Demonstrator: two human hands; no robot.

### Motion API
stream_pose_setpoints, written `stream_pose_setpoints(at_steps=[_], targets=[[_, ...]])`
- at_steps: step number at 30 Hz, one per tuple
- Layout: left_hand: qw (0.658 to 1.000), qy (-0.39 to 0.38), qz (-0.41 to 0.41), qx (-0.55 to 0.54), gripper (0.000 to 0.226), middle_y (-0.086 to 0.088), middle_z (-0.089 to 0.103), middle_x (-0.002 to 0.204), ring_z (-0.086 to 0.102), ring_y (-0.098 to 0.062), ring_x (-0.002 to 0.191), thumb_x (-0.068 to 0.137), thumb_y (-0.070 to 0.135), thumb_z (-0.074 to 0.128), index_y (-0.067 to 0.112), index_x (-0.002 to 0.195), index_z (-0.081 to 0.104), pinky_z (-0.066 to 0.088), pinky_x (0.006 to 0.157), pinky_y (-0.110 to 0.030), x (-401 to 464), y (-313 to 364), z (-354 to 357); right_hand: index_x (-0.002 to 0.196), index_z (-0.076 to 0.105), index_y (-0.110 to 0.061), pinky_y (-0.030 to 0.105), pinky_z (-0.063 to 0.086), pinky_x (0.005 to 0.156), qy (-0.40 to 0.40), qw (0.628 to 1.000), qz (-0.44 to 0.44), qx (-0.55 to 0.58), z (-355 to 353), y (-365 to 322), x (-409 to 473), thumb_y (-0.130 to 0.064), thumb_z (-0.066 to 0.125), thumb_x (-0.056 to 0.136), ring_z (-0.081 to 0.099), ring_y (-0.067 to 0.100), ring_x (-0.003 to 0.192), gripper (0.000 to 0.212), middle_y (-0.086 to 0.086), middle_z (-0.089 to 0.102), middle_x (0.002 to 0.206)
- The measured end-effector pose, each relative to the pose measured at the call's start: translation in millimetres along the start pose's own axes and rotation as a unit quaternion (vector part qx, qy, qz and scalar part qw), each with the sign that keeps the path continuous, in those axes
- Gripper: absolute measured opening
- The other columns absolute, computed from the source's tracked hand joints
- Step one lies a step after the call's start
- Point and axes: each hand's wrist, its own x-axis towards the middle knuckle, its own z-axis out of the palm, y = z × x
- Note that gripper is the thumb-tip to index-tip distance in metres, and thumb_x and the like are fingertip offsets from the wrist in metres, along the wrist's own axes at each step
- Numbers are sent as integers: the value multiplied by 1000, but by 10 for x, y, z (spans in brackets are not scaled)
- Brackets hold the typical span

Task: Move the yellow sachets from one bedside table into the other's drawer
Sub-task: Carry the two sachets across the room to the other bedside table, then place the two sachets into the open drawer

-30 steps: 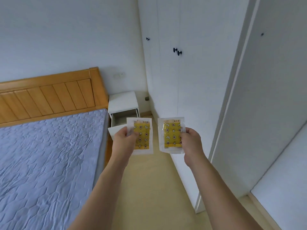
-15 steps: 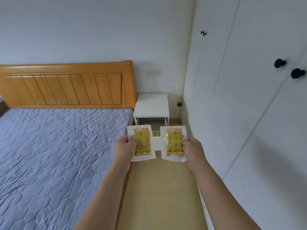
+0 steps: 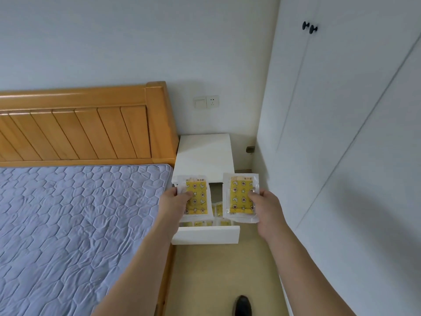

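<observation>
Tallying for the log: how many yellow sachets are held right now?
2: one sachet in the left hand, another sachet in the right hand. More lie in the open drawer, partly hidden.

Your two held sachets, the left sachet [image 3: 197, 197] and the right sachet [image 3: 241, 198], cover most of the open drawer [image 3: 206, 234], so you see only slivers of the sachets in the drawer [image 3: 218, 210] and cannot count them. Print on every packet is too small to read. Your left hand [image 3: 174, 205] hides its sachet's lower left corner. The shoe [image 3: 242, 305] is cut off at the bottom edge.
</observation>
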Motion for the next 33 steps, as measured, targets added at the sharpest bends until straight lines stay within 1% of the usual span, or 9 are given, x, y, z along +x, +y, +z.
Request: stream_pose_setpoints(at_steps=[8,13,16,19,23,26,29,31,33], targets=[[991,-4,-134,25,15,-5,77,88,75,-24,83,87,7,70,10,101,70,58,84,-49,2255,-675,607,93,63,-18,40,57,79,9,995,76,-66,579,409,2153,-10,54,96,69,25,88,12,6,71,96],[978,-12,-176,110,7,-2,76,89,74,-20,81,89,13,69,16,96,68,60,80,-44,3660,-1738,945,90,64,-17,30,47,65,40,989,86,-117,960,1268,3204,-9,48,94,65,24,77,18,11,70,91],[969,-31,-186,162,5,-2,75,89,72,-18,82,90,12,67,14,95,68,60,74,-36,4457,-2441,1149,87,62,-20,30,45,64,48,985,71,-148,1196,1917,3683,-8,47,93,65,36,89,20,12,69,94],[959,-41,-197,202,19,-1,72,89,68,-17,82,86,13,70,8,104,66,57,78,-35,5074,-3080,1309,94,61,-22,28,43,58,44,979,86,-178,1325,2560,4019,-11,44,95,64,32,78,20,9,69,89],[945,-55,-198,256,42,0,64,90,57,-15,74,87,15,68,7,126,56,46,77,-28,5528,-3638,1473,90,61,-28,39,52,70,43,968,126,-214,1444,3146,4252,-11,47,95,64,22,79,22,-1,69,86],[920,-52,-220,321,42,2,64,83,62,-22,83,86,26,65,19,127,58,47,94,-35,5695,-3894,1587,91,61,-29,41,55,81,41,961,155,-226,1464,3355,4359,-9,49,95,67,17,83,24,-5,70,88],[883,-40,-175,435,28,-2,70,98,59,-27,101,85,34,58,24,111,64,39,93,-35,5738,-4025,1665,91,60,-30,35,54,72,45,957,176,-227,1424,3380,4469,-8,47,97,67,14,83,25,-6,70,90],[849,-34,-122,513,33,-1,66,111,53,-27,112,84,43,59,25,110,64,39,95,-37,5708,-4006,1673,92,58,-28,29,51,65,54,957,189,-212,1404,3343,4522,-6,46,98,66,13,84,25,-4,67,94],[856,-14,-105,506,40,-2,65,113,54,-26,111,83,47,60,22,113,63,43,96,-39,5641,-3896,1601,93,58,-26,27,49,63,51,958,199,-200,1427,3279,4546,-5,45,98,66,14,85,25,-3,67,96]])
